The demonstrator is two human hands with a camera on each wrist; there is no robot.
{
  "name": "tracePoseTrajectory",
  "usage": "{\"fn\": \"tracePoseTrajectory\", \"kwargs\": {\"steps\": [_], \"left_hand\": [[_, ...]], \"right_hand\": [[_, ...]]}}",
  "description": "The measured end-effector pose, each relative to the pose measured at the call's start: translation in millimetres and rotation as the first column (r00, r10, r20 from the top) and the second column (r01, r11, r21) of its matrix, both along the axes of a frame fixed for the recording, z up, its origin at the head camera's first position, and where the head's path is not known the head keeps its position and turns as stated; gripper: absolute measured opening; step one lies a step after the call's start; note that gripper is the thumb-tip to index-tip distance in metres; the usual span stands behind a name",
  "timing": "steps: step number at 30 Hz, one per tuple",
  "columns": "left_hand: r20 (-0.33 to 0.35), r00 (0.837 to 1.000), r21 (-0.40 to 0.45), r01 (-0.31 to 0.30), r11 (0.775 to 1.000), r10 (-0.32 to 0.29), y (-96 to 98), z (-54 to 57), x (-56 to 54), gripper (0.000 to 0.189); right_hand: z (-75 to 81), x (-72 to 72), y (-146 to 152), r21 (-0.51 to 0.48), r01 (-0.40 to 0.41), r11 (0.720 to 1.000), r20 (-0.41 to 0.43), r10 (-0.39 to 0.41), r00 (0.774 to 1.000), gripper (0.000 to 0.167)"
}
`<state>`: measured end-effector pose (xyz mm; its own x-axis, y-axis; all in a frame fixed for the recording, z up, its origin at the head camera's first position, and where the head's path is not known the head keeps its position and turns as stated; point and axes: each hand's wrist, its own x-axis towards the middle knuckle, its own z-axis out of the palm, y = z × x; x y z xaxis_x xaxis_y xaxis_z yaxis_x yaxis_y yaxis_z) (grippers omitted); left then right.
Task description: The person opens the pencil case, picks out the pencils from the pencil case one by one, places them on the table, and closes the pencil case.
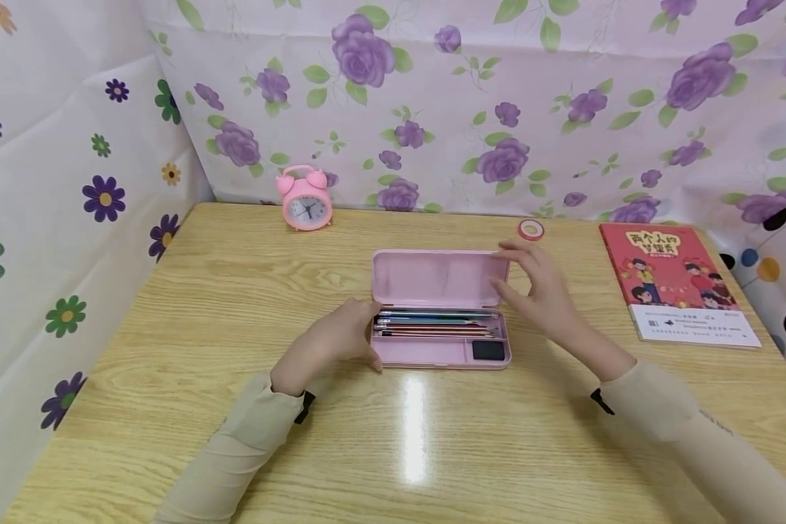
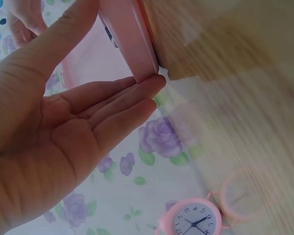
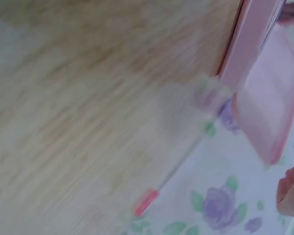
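Observation:
A pink pencil case lies on the table with its lid raised back. Several pencils fill its rear compartment, and a black eraser sits in the front right one. My left hand holds the case's left end, thumb at the front corner; in the left wrist view its fingertips touch the pink end wall. At the lid's right edge is my right hand, fingers spread and loosely bent; the right wrist view shows fingers a little apart from the lid.
A pink alarm clock stands at the back left of the wooden table. A red roll of tape lies behind my right hand. On the right is a red-covered book. Flowered cloth hangs along the back.

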<state>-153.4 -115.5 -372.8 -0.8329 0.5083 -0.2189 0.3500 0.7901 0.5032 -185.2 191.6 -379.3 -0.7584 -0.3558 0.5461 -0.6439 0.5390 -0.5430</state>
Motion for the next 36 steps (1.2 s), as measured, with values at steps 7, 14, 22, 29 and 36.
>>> {"fn": "tracePoseTrajectory", "kwargs": {"steps": [7, 14, 22, 29, 36], "left_hand": [[0.0, 1.0, 0.008, 0.023, 1.0, -0.023, -0.6, 1.8, -0.2, 0.078], [0.024, 1.0, 0.009, 0.009, 1.0, -0.009, 0.0, 3.5, 0.7, 0.072], [-0.001, 1.0, 0.019, 0.024, 1.0, -0.024, 0.5, 2.8, 0.1, 0.077], [-0.01, 1.0, 0.027, 0.027, 0.999, -0.026, 1.2, 2.3, -0.2, 0.08], [0.011, 1.0, 0.024, 0.006, 1.0, -0.006, 1.3, 3.1, 1.3, 0.076]], "right_hand": [[-12.7, 16.3, -22, 0.194, -0.218, 0.956, -0.03, 0.228, 0.973, 0.029], [-21.5, 24.7, -43, 0.362, -0.29, 0.886, 0.149, 0.252, 0.956, 0.023], [-18.3, 25.3, -61, 0.437, -0.274, 0.857, 0.214, 0.197, 0.957, 0.007], [-10.3, 21.3, -70, 0.529, -0.246, 0.812, 0.276, 0.11, 0.955, 0.007], [1.4, 22.6, -79, 0.59, -0.272, 0.76, 0.311, 0.097, 0.946, 0.007]]}}
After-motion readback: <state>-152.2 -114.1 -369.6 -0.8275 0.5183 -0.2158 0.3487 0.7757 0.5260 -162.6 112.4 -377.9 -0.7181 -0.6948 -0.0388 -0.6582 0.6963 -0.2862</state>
